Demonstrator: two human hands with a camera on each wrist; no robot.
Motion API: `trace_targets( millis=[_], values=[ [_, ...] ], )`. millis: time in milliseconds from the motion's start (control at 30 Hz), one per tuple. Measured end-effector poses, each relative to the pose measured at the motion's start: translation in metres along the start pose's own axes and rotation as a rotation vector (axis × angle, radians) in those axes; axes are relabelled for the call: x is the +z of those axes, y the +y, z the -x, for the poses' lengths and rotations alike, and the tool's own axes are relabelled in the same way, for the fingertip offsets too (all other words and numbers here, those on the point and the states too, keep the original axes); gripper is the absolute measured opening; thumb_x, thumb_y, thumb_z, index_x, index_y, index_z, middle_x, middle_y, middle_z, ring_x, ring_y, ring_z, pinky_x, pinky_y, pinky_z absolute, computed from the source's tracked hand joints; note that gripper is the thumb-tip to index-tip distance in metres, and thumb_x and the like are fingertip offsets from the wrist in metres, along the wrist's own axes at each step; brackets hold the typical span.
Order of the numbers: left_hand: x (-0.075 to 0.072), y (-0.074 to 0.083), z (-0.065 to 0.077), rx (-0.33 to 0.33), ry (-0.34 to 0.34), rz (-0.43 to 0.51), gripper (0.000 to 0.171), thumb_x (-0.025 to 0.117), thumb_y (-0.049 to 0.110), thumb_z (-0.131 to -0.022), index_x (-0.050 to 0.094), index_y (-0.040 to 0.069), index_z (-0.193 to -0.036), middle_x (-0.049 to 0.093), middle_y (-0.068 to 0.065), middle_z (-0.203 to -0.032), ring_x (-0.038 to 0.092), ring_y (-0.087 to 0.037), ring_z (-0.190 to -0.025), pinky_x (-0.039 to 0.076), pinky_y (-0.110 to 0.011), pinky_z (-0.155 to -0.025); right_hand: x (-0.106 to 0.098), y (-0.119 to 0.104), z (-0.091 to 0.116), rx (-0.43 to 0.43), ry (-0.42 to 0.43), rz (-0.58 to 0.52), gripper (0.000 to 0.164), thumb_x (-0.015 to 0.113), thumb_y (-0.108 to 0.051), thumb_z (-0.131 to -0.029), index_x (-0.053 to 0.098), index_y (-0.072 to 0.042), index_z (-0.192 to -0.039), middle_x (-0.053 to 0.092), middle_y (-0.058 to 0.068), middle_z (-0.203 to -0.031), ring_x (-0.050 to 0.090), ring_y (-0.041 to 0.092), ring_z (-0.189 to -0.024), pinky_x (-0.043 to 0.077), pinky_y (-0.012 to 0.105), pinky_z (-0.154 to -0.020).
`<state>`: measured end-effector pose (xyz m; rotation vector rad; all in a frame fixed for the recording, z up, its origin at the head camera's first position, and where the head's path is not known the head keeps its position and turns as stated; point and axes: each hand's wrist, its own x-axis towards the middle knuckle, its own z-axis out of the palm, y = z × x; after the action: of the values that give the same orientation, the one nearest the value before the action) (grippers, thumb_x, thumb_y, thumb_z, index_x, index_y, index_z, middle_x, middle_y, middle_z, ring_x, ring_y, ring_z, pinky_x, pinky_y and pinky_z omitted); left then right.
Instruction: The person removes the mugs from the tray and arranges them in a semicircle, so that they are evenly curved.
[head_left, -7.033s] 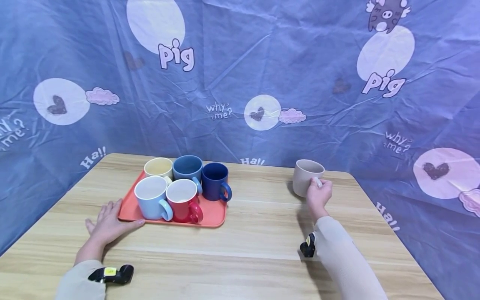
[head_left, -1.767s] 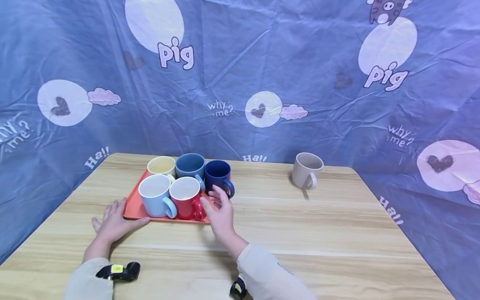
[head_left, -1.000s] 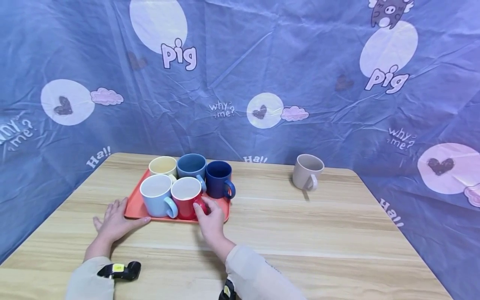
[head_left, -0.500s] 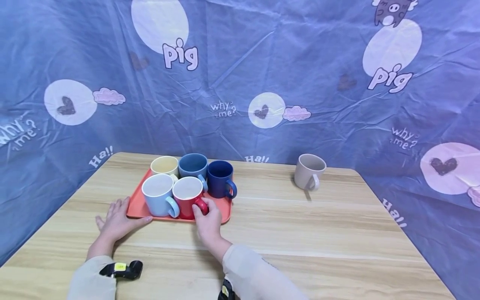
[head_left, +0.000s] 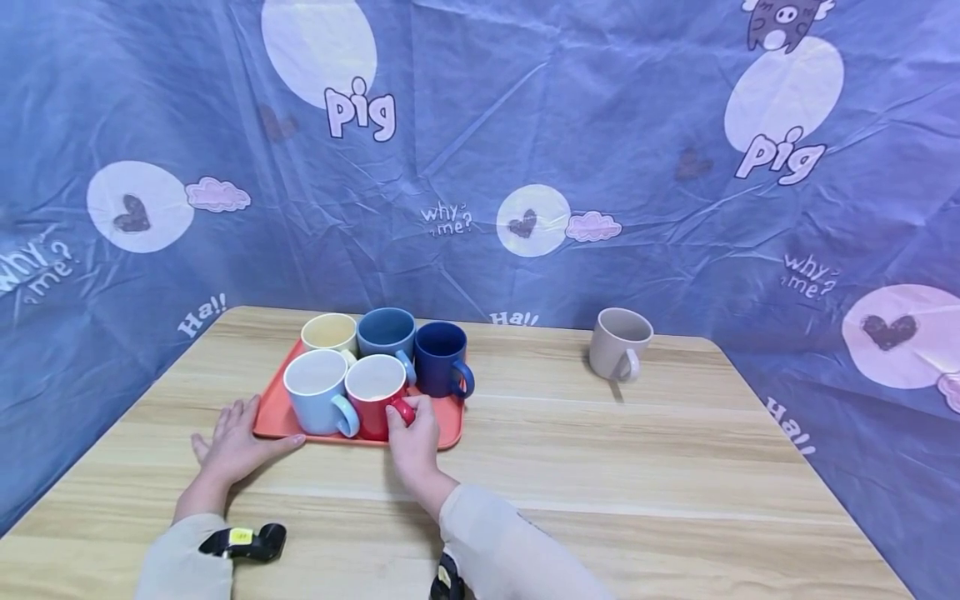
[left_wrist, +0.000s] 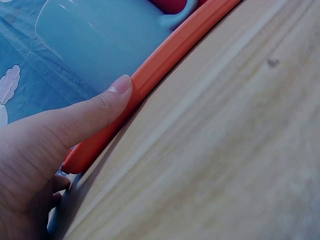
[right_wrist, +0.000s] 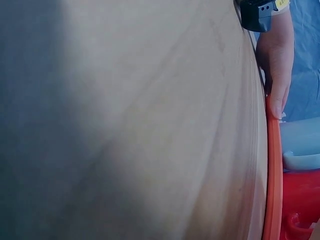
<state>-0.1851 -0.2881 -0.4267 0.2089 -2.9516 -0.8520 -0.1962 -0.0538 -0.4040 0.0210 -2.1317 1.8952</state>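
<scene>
My right hand [head_left: 416, 437] pinches the handle of a red mug [head_left: 366, 415] with a white inside, standing upright at the front of an orange tray [head_left: 276, 412]. My left hand [head_left: 236, 450] rests at the tray's front left corner, fingers spread. In the left wrist view its thumb [left_wrist: 102, 107] lies along the tray's rim, close to the light blue mug [left_wrist: 105, 40]. The right wrist view catches the red mug [right_wrist: 302, 200] at its right edge; the gripping fingers are mostly out of that frame.
Behind the red mug on the tray stand a cream mug [head_left: 330, 333], a medium blue mug [head_left: 384, 332] and a navy mug [head_left: 433, 371]. A grey mug [head_left: 611, 354] stands apart at the table's back right. A blue printed cloth [head_left: 480, 150] hangs behind the table.
My right hand has let go of the grey mug at the far right, moved left to the tray and taken hold of the red mug's handle. The left hand has stayed at the tray corner.
</scene>
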Motion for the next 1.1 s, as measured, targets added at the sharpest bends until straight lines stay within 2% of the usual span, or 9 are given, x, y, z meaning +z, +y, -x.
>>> trace_targets(
  millis=[367,533,667,867,1100],
  values=[
    [0.001,0.000,-0.001,0.001,0.001,-0.003,0.115,0.059,0.067,-0.060,0.011,-0.008,-0.133,0.007,-0.039,-0.130,-0.005,-0.050,-0.119,-0.018,-0.066,-0.078,0.000,0.001,-0.001,0.054,-0.031,-0.018,0.012,0.058,-0.003,-0.081,0.047,-0.006,-0.084,0.052,0.001,-0.082,0.052,0.016,-0.082,0.047,0.025,-0.069],
    [0.001,-0.001,-0.001,-0.003,0.002,-0.001,0.115,0.059,0.067,-0.060,0.011,-0.008,-0.133,0.007,-0.039,-0.130,-0.005,-0.050,-0.119,-0.018,-0.066,-0.078,-0.002,-0.001,-0.003,0.044,-0.024,-0.029,0.013,0.058,-0.002,-0.081,0.046,-0.005,-0.082,0.052,0.002,-0.079,0.052,0.015,-0.079,0.047,0.024,-0.067],
    [0.001,-0.002,-0.002,0.001,0.003,0.001,0.115,0.059,0.067,-0.060,0.011,-0.007,-0.134,0.006,-0.038,-0.130,-0.005,-0.050,-0.119,-0.018,-0.066,-0.078,-0.005,-0.006,-0.004,0.036,-0.026,-0.040,0.013,0.059,-0.002,-0.080,0.046,-0.004,-0.083,0.052,0.002,-0.078,0.051,0.015,-0.078,0.046,0.024,-0.066],
    [0.001,-0.003,-0.003,0.002,0.001,-0.001,0.115,0.058,0.067,-0.061,0.009,-0.007,-0.134,0.006,-0.038,-0.131,-0.006,-0.050,-0.119,-0.019,-0.066,-0.078,-0.013,-0.016,-0.006,0.065,-0.050,-0.072,0.014,0.059,-0.003,-0.080,0.048,-0.005,-0.087,0.053,0.002,-0.085,0.051,0.017,-0.084,0.047,0.024,-0.070],
    [0.001,-0.003,-0.002,-0.003,-0.010,-0.003,0.115,0.059,0.067,-0.061,0.009,-0.007,-0.134,0.006,-0.038,-0.131,-0.006,-0.050,-0.119,-0.017,-0.067,-0.078,-0.026,-0.029,-0.007,0.027,-0.089,-0.062,0.014,0.061,-0.002,-0.079,0.049,-0.004,-0.087,0.054,0.003,-0.083,0.053,0.017,-0.081,0.048,0.025,-0.069]
  ],
)
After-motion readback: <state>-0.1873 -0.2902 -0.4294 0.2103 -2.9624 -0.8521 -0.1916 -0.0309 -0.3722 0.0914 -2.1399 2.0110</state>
